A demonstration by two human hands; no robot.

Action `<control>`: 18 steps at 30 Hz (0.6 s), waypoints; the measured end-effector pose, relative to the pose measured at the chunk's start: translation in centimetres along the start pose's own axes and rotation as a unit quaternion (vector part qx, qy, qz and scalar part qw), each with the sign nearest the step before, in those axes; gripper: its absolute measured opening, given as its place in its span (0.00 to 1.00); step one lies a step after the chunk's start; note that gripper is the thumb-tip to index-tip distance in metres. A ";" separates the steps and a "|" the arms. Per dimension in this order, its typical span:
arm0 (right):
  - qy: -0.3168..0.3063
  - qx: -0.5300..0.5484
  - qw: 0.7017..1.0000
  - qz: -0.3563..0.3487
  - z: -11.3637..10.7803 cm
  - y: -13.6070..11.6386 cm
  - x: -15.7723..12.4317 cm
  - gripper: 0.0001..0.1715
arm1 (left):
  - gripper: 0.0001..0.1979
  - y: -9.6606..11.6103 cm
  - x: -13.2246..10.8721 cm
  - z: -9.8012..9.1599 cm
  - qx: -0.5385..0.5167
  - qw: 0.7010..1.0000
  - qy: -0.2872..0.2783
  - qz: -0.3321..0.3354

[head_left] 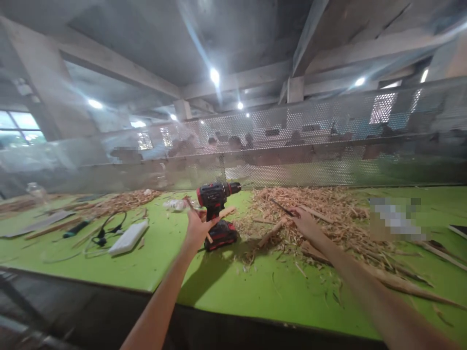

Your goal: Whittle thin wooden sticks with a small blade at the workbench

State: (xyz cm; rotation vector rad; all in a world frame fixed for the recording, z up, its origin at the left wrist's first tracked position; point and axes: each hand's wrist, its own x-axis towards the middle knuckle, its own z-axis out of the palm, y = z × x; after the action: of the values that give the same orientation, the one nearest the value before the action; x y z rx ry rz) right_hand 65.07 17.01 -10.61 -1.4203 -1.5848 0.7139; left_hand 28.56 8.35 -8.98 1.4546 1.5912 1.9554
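Note:
My left hand (197, 227) is closed around a thin wooden stick (209, 237), whose ends show above and below the fingers. Just behind and to the right of that hand, a black and red cordless drill (215, 197) stands upright on its battery, with its bit pointing right. My right hand (303, 222) grips a slim dark tool that looks like a knife (281, 207), its tip pointing up and left over the heap of wood shavings (314, 201). Below the right hand lies a piece of wood (272, 232) among the shavings.
On the green table (277, 301) lie a white power bank-like block (129, 238), a black cabled item (105, 233), a dark-handled tool (76, 228) and a clear plastic bottle (177, 205). A long wood piece (404, 284) lies right. A perforated screen (321, 160) borders the back; people sit beyond.

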 end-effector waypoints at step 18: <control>0.008 0.107 0.994 0.008 0.3 0.9 0.3 0.15 | 0.21 3.2 7.2 1.9 -0.004 0.983 -0.169 -0.075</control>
State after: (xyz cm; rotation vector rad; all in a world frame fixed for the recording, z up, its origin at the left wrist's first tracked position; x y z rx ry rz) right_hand 65.27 17.51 -11.43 -1.2790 -1.4390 0.8521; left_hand 27.87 13.26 -2.61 1.5169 1.4898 1.5337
